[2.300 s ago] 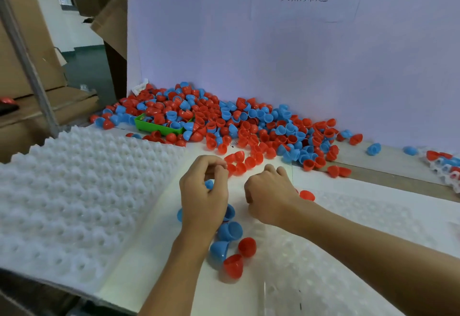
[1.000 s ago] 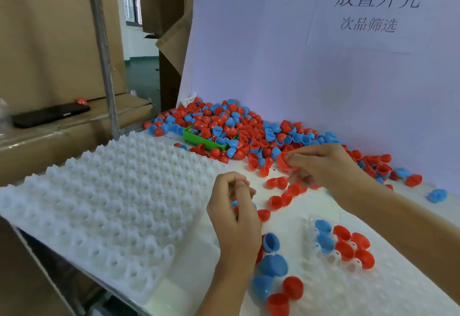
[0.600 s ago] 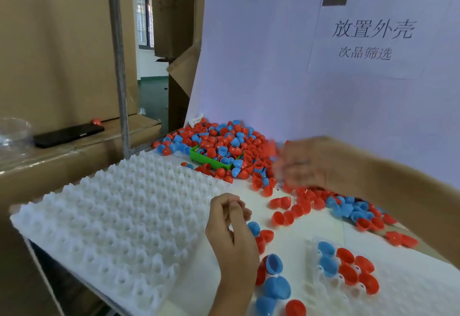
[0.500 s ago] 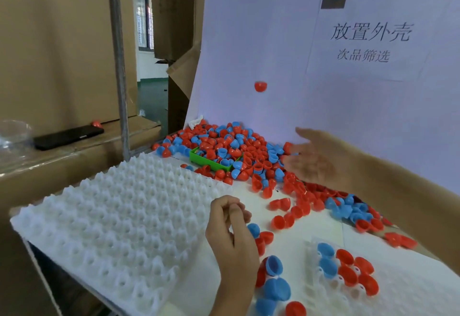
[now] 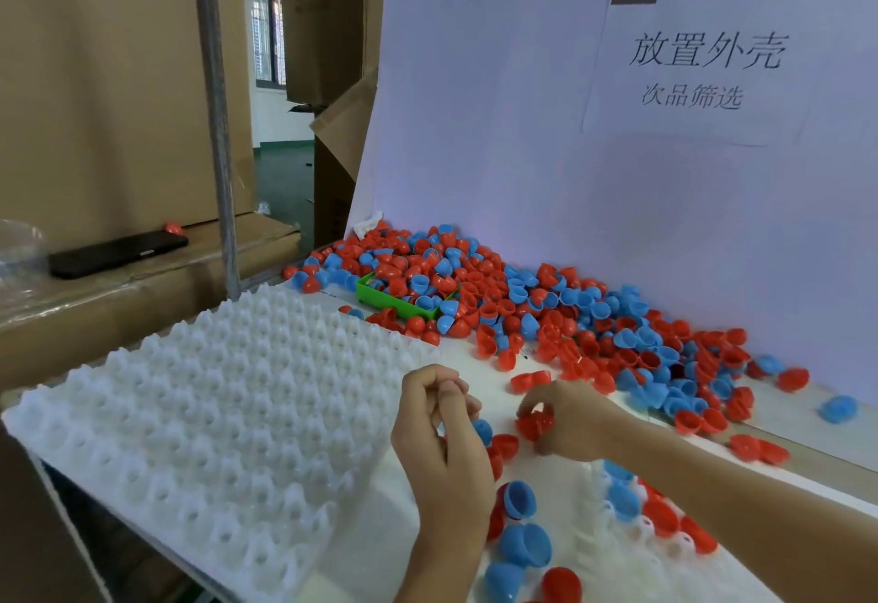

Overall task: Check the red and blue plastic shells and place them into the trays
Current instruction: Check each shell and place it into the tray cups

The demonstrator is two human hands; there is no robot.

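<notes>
While the sheet on the white backboard reads 放置外壳 and 次品筛选, my right hand pinches a red shell on the white table, its opening direction unclear. My left hand is curled, its contents hidden, between the empty bumpy tray and the partly filled tray; the shell pile lies beyond, cardboard boxes left.

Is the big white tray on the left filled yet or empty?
Empty. Every pocket of the big white tray shows bare; the shells sit in the pile behind it.
</notes>
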